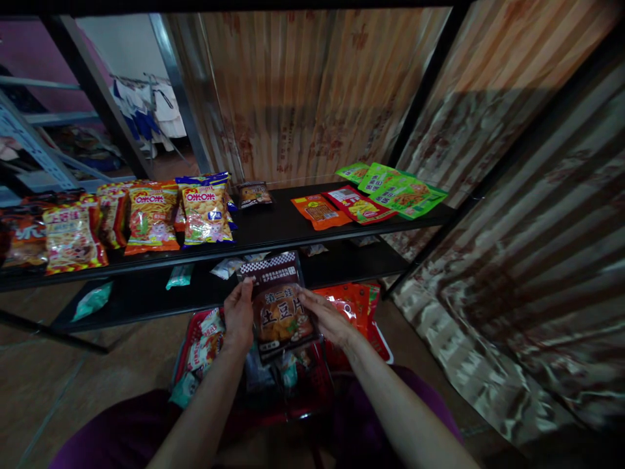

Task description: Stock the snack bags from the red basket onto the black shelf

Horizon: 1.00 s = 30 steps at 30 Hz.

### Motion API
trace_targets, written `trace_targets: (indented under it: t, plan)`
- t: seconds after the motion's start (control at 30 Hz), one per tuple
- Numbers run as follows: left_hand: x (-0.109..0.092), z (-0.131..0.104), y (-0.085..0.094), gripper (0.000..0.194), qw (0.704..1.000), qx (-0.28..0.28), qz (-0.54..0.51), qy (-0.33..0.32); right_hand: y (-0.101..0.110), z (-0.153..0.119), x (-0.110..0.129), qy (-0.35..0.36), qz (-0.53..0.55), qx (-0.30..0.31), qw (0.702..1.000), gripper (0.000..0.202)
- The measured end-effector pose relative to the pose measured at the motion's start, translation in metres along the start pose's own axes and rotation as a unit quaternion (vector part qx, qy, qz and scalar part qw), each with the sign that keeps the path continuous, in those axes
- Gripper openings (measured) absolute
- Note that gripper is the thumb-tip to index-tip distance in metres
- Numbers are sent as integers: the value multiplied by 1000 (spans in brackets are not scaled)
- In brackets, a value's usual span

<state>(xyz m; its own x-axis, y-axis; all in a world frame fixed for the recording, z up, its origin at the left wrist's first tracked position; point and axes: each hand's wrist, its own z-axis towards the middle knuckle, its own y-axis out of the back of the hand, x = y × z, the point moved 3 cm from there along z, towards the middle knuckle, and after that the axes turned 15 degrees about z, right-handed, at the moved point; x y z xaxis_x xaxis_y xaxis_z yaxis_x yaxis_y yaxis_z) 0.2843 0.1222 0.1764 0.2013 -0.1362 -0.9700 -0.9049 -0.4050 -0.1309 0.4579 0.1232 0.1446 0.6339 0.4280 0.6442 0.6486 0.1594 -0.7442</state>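
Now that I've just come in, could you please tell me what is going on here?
A person is holding a dark snack packet between the left hand and the right hand, above a red basket with other packets in it. Beyond, a black shelf bears puffy snack bags toward the left and flat packets toward the right.
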Motion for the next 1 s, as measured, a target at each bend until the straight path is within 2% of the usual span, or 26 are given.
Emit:
trace_targets:
  t: [0.13,0.23,0.37,0.5,0.57,0.63,0.8,1.0]
  plan:
    - [-16,8,1,26,999,-26,-35,3,2,-4,-2,-11,-15,24,1000,38]
    - [-31,8,-2,21,999,-47,-16,2,1,-6,-3,-12,-17,37,999,45]
    - [-42,10,-8,24,1000,-17,20,-16,-1,-6,-4,1,10,26,1000,39]
    - [-30,5,-8,38,998,55,40,-8,1,-3,1,36,36,-1,999,36]
    - [-19,-4,-8,43,993,104,49,-1,3,-2,5,59,39,-16,997,35]
    - [-9,-15,-6,43,990,128,62,10,5,-1,9,78,38,-27,996,34]
    - [9,-34,-4,36,986,147,76,15,9,1,11,104,35,-37,993,32]
    - [11,-33,0,37,988,146,51,4,-4,-4,11,95,43,9,994,45]
